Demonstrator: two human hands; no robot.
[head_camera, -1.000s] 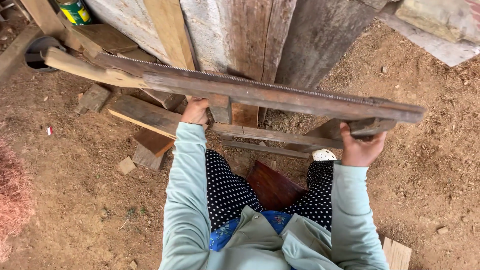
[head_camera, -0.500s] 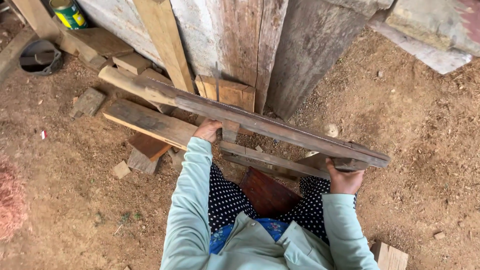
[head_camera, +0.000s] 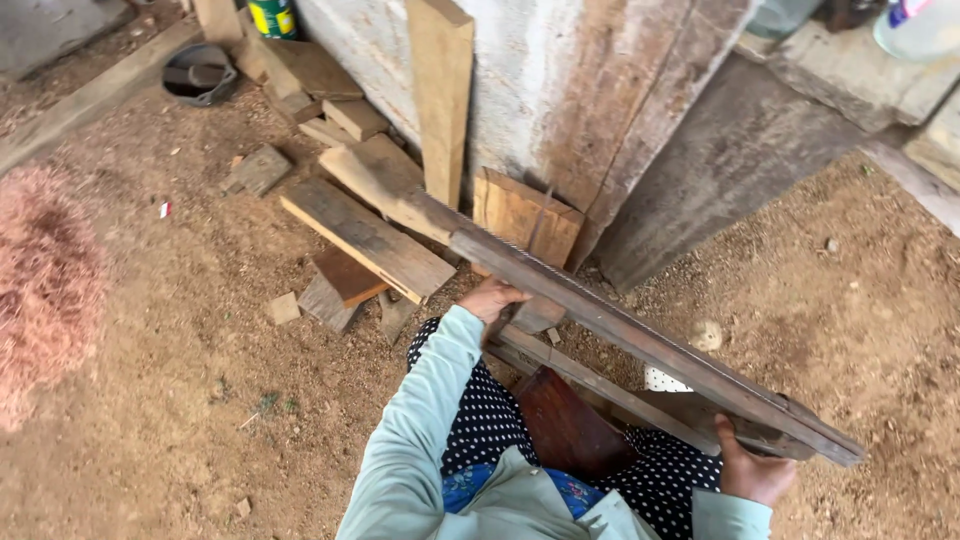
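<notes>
I hold a long weathered plank (head_camera: 640, 335) slanting across my lap, its far end resting toward the scrap boards (head_camera: 365, 235) by the wall. My left hand (head_camera: 492, 298) grips it from below near its middle. My right hand (head_camera: 752, 470) clasps its near end.

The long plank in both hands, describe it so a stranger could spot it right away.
Start at the weathered wooden wall and look down to the dirt ground before it. The long dark weathered wooden plank slants there, gripped by the left hand and the right hand. Unlike the shorter, paler boards nearby, it is lifted.
</notes>
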